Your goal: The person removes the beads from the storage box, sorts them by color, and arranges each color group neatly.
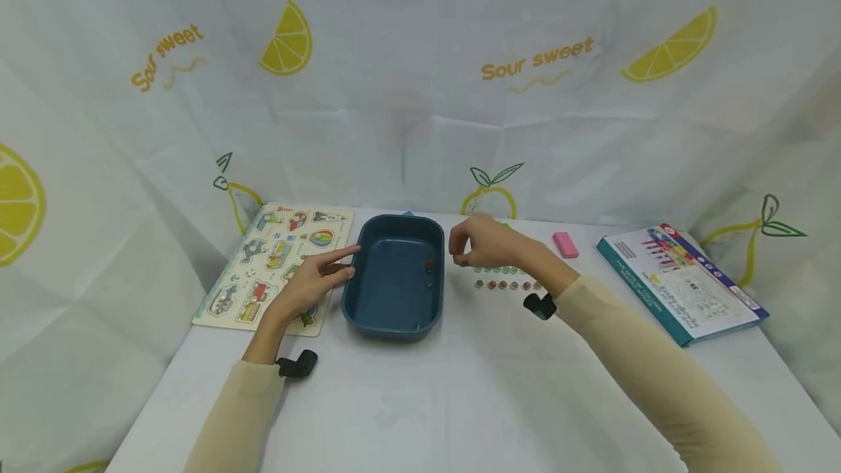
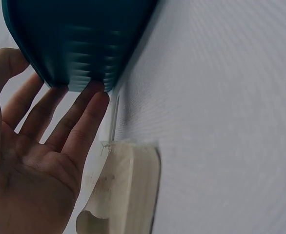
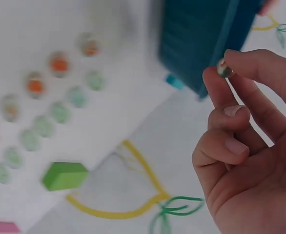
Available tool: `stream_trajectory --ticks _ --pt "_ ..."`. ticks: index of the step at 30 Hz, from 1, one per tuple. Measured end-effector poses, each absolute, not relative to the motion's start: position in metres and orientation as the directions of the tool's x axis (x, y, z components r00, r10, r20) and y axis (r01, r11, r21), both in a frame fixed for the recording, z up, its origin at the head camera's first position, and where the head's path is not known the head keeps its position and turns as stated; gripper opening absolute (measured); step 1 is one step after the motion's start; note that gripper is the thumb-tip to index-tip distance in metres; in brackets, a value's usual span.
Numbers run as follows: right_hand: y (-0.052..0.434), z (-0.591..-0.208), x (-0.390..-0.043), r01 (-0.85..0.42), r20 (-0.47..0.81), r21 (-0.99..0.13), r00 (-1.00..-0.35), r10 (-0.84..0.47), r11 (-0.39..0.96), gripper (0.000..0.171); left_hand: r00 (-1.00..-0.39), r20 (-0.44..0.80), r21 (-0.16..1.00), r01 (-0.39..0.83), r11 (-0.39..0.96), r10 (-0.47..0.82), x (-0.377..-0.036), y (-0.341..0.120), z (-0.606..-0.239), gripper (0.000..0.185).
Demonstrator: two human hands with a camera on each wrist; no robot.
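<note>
Just right of the blue tray, the right hand pinches a small glass marble between thumb and forefinger tip. The left hand, fingers straight and relaxed, rests against the tray's left wall at nine o'clock. Rows of marbles lie at three o'clock of the tray. The marble looks hard, smooth and slippery, light but apt to roll; a fingertip pinch across its middle suits it. A picture puzzle board lies beyond the left hand.

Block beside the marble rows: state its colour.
Green; the block shows best in the right wrist view.
</note>
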State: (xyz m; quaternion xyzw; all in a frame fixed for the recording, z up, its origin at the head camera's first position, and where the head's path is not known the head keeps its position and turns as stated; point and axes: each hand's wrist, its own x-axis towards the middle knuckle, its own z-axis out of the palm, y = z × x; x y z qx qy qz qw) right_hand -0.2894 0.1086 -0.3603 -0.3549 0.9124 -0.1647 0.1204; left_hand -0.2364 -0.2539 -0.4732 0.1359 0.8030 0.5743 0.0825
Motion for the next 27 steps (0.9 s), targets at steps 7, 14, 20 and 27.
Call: stream_trajectory --ticks 7,14,20,27 --pt "0.133 -0.399 -0.289 -0.527 -0.196 -0.403 -0.748 -0.634 0.748 0.006 -0.95 0.022 0.945 0.122 0.303 0.312 -0.237 -0.253 -0.474 0.056" --pt "0.136 -0.418 -0.291 -0.481 -0.242 -0.409 -0.762 -0.601 0.775 0.008 -0.953 0.018 0.944 0.115 0.308 0.302 -0.237 -0.252 -0.473 0.055" --pt "0.135 -0.425 -0.291 -0.474 -0.244 -0.407 -0.767 -0.593 0.781 0.008 -0.952 0.022 0.944 0.12 0.308 0.305 -0.236 -0.252 -0.472 0.055" --pt "0.135 -0.429 -0.292 -0.513 -0.211 -0.404 -0.753 -0.623 0.757 0.007 -0.953 0.017 0.943 0.116 0.311 0.302 -0.236 -0.254 -0.473 0.055"
